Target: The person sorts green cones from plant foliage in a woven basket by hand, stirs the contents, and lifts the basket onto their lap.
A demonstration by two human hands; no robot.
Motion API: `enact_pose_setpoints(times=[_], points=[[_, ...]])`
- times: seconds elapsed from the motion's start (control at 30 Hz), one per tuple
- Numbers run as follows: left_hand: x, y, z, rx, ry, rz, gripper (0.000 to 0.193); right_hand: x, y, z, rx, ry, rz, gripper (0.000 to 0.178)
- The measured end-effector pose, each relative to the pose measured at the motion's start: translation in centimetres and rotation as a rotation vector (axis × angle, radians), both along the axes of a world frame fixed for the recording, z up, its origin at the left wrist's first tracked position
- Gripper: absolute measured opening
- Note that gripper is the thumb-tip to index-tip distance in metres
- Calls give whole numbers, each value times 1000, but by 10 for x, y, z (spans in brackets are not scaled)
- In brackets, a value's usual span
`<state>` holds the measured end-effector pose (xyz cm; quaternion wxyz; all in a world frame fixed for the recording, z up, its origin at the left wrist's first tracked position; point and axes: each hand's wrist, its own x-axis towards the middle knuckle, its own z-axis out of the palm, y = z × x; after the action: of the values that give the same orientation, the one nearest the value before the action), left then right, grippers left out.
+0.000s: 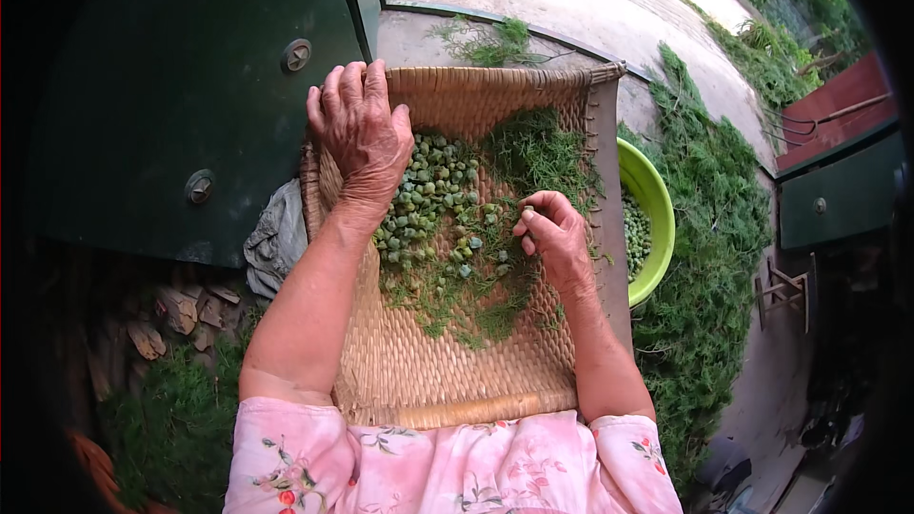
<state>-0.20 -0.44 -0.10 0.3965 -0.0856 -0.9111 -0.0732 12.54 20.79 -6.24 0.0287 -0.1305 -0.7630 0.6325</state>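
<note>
A woven wicker winnowing tray (447, 381) lies in front of me, its near edge against my pink shirt. My left hand (362, 128) grips its far left corner, fingers bent over the rim. Inside, a heap of small green seed cones (428, 186) sits left of the middle, right by that hand. Green needle-like sprigs (547, 157) are bunched at the far right, and finer bits are scattered below the cones. Over the tray's right half, my right hand (552, 233) is closed in a pinch, with a small green cone (526, 211) between thumb and fingers.
A lime-green basin (657, 219) with more cones stands to the tray's right. Cut green branches (700, 295) cover the ground beyond it. A dark green metal door (190, 67) is at the left, above split firewood (176, 309) and a grey cloth (276, 238).
</note>
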Motion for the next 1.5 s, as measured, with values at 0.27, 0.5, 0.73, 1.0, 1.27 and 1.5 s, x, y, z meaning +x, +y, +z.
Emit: enact_pose_setpoints(times=[0.27, 0.5, 0.73, 1.0, 1.27, 1.5], points=[[1, 4, 1, -16, -58, 43, 64, -7, -11, -12, 359, 307, 58, 17], [3, 3, 4, -2, -69, 26, 64, -11, -19, -15, 664, 300, 136, 18], [19, 17, 9, 34, 51, -210, 57, -6, -10, -10, 325, 259, -47, 11], [50, 42, -5, 216, -840, -800, 28, 7, -7, 14, -468, -55, -33, 9], [59, 52, -5, 512, -1179, -826, 27, 9, -6, 11, -510, -1, -45, 8], [62, 56, -5, 680, -1277, -839, 21, 9, -15, 14, -854, -97, -156, 6]])
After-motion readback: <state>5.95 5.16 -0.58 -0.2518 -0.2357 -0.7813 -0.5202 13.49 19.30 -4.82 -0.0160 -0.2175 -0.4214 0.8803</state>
